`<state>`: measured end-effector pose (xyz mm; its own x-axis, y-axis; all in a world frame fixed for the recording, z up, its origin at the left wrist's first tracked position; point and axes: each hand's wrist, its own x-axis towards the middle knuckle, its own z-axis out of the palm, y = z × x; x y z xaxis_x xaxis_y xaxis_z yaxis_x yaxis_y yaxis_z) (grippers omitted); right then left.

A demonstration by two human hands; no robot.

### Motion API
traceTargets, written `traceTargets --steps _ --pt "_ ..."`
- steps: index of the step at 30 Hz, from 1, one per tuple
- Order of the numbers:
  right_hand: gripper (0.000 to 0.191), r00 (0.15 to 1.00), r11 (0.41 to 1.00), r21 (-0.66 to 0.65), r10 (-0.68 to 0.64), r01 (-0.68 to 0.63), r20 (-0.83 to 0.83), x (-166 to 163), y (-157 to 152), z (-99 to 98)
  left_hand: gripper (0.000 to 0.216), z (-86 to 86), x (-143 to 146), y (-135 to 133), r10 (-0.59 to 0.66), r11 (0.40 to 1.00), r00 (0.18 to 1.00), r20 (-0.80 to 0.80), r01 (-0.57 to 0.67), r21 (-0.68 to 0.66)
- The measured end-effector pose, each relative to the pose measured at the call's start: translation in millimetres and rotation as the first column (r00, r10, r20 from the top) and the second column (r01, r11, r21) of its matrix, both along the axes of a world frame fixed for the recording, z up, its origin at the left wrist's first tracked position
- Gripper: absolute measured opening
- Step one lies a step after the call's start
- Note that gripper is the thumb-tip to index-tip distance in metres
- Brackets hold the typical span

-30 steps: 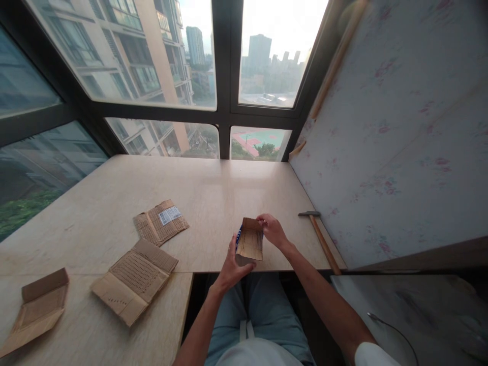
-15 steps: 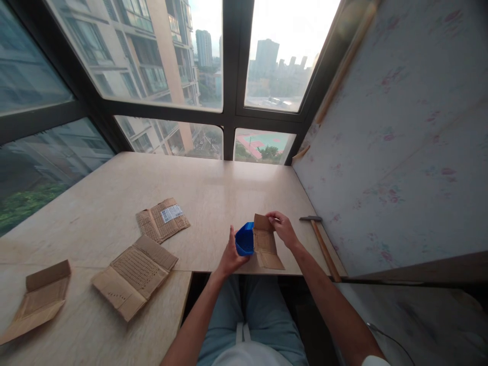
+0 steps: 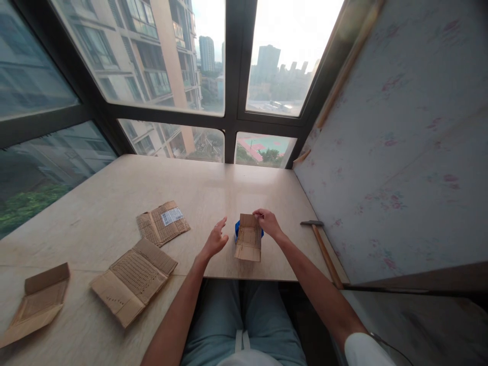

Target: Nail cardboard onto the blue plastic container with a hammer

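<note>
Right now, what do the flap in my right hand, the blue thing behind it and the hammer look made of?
Flap: corrugated cardboard, matte brown, ribbed and creased. Blue thing: probably plastic, smooth even colour, mostly hidden. Hammer: pale wooden handle; dark head, likely metal.

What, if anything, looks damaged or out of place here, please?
Flattened cardboard pieces lie scattered askew, creased and ragged. The hammer lies hard against the wall panel, its handle reaching the table's front edge.

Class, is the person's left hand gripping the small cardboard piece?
No, the left hand is open and apart from the cardboard piece, which only the right hand pinches at its top edge.
</note>
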<state>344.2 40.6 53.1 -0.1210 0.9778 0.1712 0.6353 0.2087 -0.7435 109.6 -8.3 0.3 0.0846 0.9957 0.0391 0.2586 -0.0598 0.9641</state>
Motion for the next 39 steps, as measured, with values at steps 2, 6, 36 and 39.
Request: traceTargets --steps 2,6,36,39 --pt "0.022 0.999 1.000 0.015 0.004 -0.004 0.041 -3 6 -0.4 0.060 0.6 8 -10 0.092 0.995 0.994 0.065 -0.090 -0.038" --pt "0.021 0.992 0.997 0.064 0.025 -0.033 0.121 -7 11 -2.9 0.058 5.6 31 -28 0.036 0.998 0.999 0.001 -0.036 0.044" --pt "0.047 0.962 0.966 0.078 0.233 -0.246 0.144 5 -9 -57.1 0.058 -16.3 52 -54 -0.040 0.944 0.871 -0.490 0.194 0.268" --pt "0.064 0.969 0.967 0.077 0.238 -0.243 0.061 9 -11 -54.1 0.062 -9.7 49 -54 -0.079 0.947 0.883 -0.463 0.212 0.242"
